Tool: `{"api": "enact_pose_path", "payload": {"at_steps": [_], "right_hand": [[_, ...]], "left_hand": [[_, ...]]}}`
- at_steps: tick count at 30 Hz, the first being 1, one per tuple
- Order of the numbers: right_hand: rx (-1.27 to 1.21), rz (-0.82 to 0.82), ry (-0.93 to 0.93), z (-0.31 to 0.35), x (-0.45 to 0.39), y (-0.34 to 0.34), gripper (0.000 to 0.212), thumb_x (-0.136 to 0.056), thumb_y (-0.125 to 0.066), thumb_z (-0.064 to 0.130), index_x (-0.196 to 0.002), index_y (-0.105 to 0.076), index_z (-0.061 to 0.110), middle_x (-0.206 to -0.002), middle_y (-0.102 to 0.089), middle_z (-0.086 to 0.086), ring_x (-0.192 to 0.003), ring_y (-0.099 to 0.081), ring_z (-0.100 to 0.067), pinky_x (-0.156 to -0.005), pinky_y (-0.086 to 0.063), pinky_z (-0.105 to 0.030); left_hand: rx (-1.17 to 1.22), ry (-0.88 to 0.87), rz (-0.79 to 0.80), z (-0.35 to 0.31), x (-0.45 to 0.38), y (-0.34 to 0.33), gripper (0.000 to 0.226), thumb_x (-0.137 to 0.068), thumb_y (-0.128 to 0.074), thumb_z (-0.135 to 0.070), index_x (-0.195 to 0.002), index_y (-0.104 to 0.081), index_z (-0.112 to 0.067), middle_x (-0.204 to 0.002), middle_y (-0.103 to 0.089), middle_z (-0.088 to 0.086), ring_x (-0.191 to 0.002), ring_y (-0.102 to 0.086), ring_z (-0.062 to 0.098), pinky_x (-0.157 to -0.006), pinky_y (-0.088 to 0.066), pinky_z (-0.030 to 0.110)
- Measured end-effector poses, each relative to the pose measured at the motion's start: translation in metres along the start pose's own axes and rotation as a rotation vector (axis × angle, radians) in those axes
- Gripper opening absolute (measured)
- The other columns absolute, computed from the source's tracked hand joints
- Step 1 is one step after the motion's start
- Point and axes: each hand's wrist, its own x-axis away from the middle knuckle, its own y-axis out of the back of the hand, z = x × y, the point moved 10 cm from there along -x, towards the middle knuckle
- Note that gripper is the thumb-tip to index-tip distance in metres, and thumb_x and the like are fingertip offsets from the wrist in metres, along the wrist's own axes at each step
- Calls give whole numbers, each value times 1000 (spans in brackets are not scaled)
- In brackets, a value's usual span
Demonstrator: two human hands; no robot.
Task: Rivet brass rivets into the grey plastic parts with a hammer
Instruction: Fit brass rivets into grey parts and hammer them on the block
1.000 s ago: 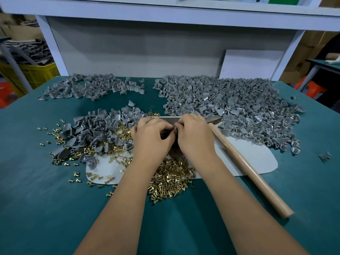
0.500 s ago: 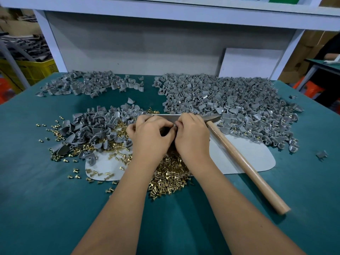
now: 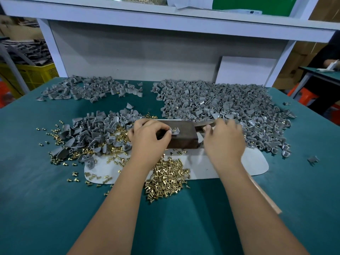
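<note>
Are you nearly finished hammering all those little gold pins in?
Not nearly. The big grey pile at the back right shows brass glints, so those look done. Right now the left hand pinches one grey part with a rivet on the dark block, while the right hand reaches the hammer. A heap of loose rivets and unriveted parts remain.

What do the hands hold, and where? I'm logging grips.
Left hand pinches the small grey plastic part by its edge on the dark block; right hand, blurred: cannot tell.
</note>
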Motion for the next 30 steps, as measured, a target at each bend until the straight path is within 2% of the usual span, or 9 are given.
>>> {"api": "enact_pose_path", "payload": {"at_steps": [3, 5, 10, 14, 16, 19, 21, 26, 30], "right_hand": [[200, 285, -78, -26, 1, -28, 41, -96, -49, 39, -116, -57, 5, -113, -58, -17, -105, -54, -35, -74, -42, -36], [185, 339, -73, -24, 1, -36, 32, -95, -51, 32, -112, -59, 6, -108, -59, -16, -100, -56, -34, -67, -38, -33], [51, 285, -86, -16, -5, -27, 23, -93, -54, 21, -110, -50, 5, -102, -61, -15, -93, -60, -34, -62, -34, -31], [-37, 141, -9, -7, -7, 7, 27, -92, -54, 13, -102, -29, 15, -67, -49, 2, -52, -46, -18, -45, -22, -27], [-160, 99, 80, 7, -3, 25, 21, -96, -50, 23, -113, -37, 24, -72, -54, 1, -55, -46, -20, -48, -28, -28], [-256, 191, 185, 31, 11, 36, 37, -98, -45, 35, -132, -40, 51, -108, -68, 3, -89, -62, -28, -68, -47, -36], [-210, 222, 241, 43, 16, 41, 41, -98, -45, 38, -132, -37, 59, -118, -66, 10, -103, -62, -27, -73, -46, -35], [-121, -49, 364, 59, 22, 69, 44, -97, -46, 35, -135, -33, 54, -84, -71, -1, -67, -65, -28, -53, -46, -33], [46, 91, 406, 65, 36, 45, 46, -99, -42, 34, -136, -29, 57, -88, -68, -1, -71, -63, -27, -52, -32, -30]], "left_hand": [[-18, 0, -5, 1, 0, -1, 5, -89, -65, -35, -88, -69, -37, -100, -57, -26, -120, -30, 7, -83, -9, 23], [-27, 2, -10, 1, 0, -2, 5, -89, -65, -36, -88, -69, -37, -100, -57, -26, -120, -30, 8, -83, -10, 23], [-18, 51, -28, 3, 1, -2, 7, -86, -65, -39, -80, -63, -43, -103, -60, -26, -120, -31, 11, -83, -10, 26], [-44, 86, -68, 4, 2, -1, 6, -86, -65, -42, -80, -67, -41, -102, -62, -26, -121, -33, 12, -86, -11, 30], [-67, 86, -87, 3, 3, 1, 7, -86, -66, -43, -82, -71, -39, -100, -63, -25, -121, -34, 11, -90, -12, 34], [-90, 66, -122, -2, 5, 6, 7, -85, -68, -43, -83, -73, -39, -97, -64, -26, -120, -36, 10, -90, -13, 36], [-87, 69, -141, -4, 7, 9, 7, -85, -69, -42, -84, -75, -38, -99, -67, -24, -120, -37, 11, -94, -16, 41], [-93, 66, -193, -7, 10, 13, 8, -84, -72, -40, -80, -76, -34, -95, -69, -22, -123, -41, 11, -91, -10, 35], [-71, 82, -174, -5, 10, 12, 7, -85, -71, -39, -84, -76, -35, -100, -69, -22, -124, -39, 13, -93, -13, 39]]}}
